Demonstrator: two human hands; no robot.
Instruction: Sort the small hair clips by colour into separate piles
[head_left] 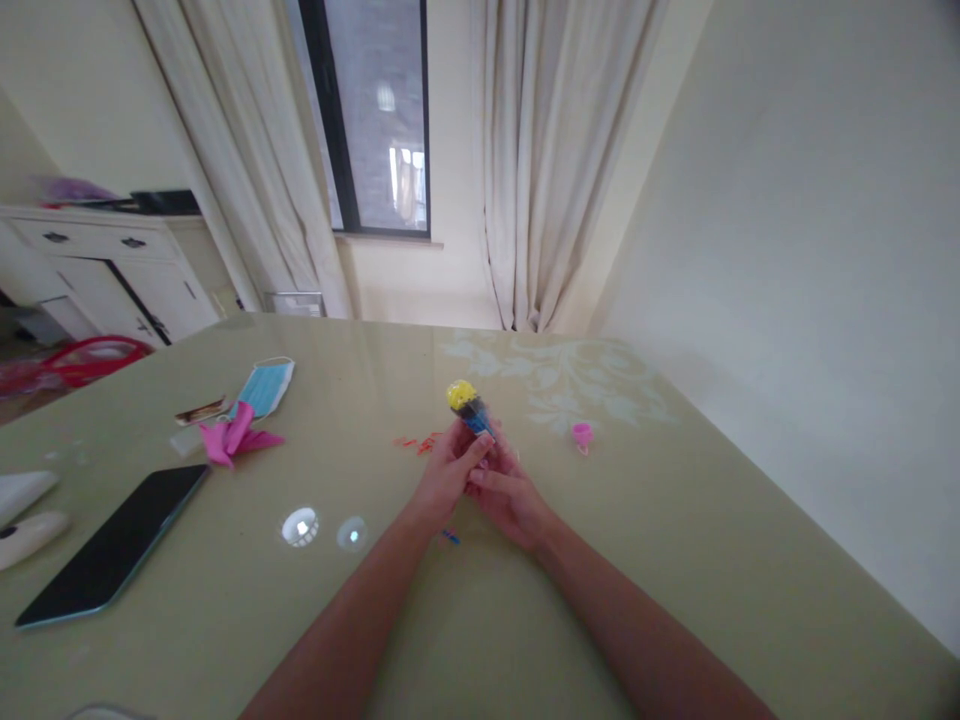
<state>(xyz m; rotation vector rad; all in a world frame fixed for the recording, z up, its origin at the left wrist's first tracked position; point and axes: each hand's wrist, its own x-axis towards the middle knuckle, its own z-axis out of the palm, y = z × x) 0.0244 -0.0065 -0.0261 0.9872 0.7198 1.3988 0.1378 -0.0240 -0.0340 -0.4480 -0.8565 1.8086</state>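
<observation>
Both my hands meet above the table, closed around a small toy (471, 408) with a round yellow top and a black-and-blue body. The toy tilts up and away to the left. My left hand (450, 468) grips its lower end, thumb lying along the front. From the right, my right hand (510, 492) wraps the same end, its fingers partly hidden behind the toy. Several small orange-red pieces (426, 443) lie just beyond my left hand. A tiny blue piece (451, 537) rests on the table between my wrists.
A pink cup-shaped piece (582, 436) sits to the right. On the left lie a black tablet (112, 545), a pink folded item (236, 437), a blue face mask (264, 388) and white objects (31, 538). A wall (810, 300) borders the table's right side.
</observation>
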